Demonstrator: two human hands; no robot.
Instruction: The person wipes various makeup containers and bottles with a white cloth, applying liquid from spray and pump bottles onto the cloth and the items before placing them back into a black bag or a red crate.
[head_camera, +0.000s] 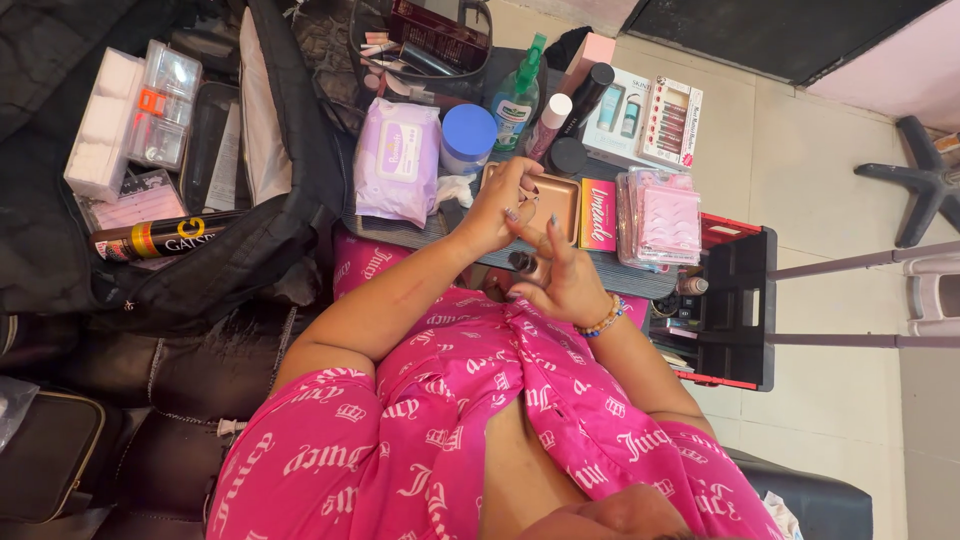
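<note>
The left hand (500, 205) hovers over an open tan palette (552, 200), its fingers (522, 190) bent down onto the pan. The right hand (565, 280) holds a small dark bottle (522, 262) just below it, fingers spread; a beaded bracelet (603, 320) circles that wrist. On the dark bench (400, 232) lie a lilac wipes pack (398, 160), a blue-lidded jar (468, 135), a green spray bottle (517, 95) and boxed false lashes (662, 215).

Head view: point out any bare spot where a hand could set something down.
The table is packed: wipes pack, blue-lidded jar, green bottle, lash trays. Only a thin bare strip shows at its near edge, under the lash trays. The tiled floor beside the black crate is open.
</note>
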